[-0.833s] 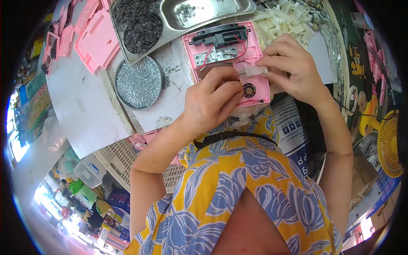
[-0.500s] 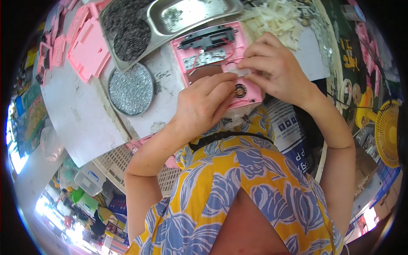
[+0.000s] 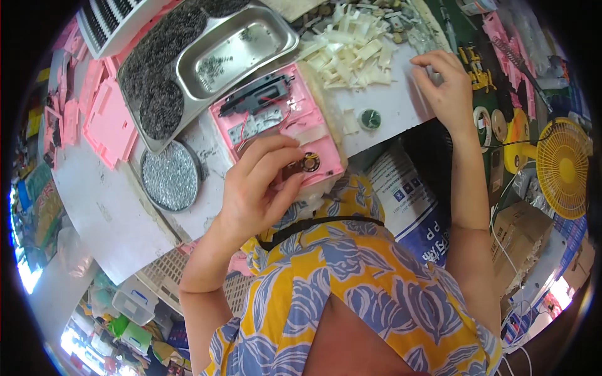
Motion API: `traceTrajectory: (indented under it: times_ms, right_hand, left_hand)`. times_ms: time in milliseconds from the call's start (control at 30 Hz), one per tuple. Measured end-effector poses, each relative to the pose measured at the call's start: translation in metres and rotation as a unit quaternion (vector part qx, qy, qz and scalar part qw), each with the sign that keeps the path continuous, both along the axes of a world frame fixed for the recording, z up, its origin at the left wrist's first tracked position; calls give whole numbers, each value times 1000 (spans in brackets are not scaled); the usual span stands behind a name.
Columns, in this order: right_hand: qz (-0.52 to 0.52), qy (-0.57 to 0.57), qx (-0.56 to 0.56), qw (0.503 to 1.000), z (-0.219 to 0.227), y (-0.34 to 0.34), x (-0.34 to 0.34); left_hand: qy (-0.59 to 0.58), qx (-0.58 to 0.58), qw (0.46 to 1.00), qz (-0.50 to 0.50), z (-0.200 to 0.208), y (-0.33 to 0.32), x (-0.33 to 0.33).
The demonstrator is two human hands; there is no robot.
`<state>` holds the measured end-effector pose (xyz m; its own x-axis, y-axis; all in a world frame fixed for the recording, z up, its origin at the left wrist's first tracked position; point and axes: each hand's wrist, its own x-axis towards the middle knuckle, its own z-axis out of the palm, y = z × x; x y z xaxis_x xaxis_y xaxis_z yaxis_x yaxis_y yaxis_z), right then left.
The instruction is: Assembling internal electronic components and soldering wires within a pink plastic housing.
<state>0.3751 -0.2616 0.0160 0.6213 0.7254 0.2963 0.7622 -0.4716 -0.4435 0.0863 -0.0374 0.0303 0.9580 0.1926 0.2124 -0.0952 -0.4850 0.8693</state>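
A pink plastic casing [image 3: 313,117] lies tilted on the bench in front of me. Inside it are a black mechanism [image 3: 260,94] at its far end, a metal plate [image 3: 256,125], thin red wires and a dark ring-shaped part [image 3: 310,162] at the near end. My left hand [image 3: 258,178] rests over the casing's near left side, thumb and fingers apart on either side of the ring-shaped part; nothing shows between them. Off to the right, my right hand [image 3: 446,88] hovers near the bench edge, fingers curved and apart from the thumb, with nothing visible in it.
Beyond the casing stand a steel tray [image 3: 188,66] and a large tray of black springs [image 3: 150,94]. A round dish of small silvery parts [image 3: 169,175] sits left. Cream plastic pieces [image 3: 351,53] are heaped at right, near a small round green-topped item [image 3: 370,119]. A yellow fan [image 3: 566,169] stands far right.
My right hand has left the casing and swung out to the right. My left hand stays at the casing, its fingers now spread wider. The whole view has shifted.
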Motion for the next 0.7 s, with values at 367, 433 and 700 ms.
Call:
traceTrajectory:
  times_ms: [367, 433, 700]
  right_hand:
    - [9, -129, -100, 987, -15, 34, 49]
    - [-9, -111, -114, 987, -15, 24, 49]
    - [154, 100, 61, 981, 58, 37, -81]
  left_hand:
    - [-4, 43, 999, -13, 14, -5, 6]
    - [-5, 28, 1000, -12, 19, -5, 12]
    - [163, -75, 983, -48, 46, -11, 76]
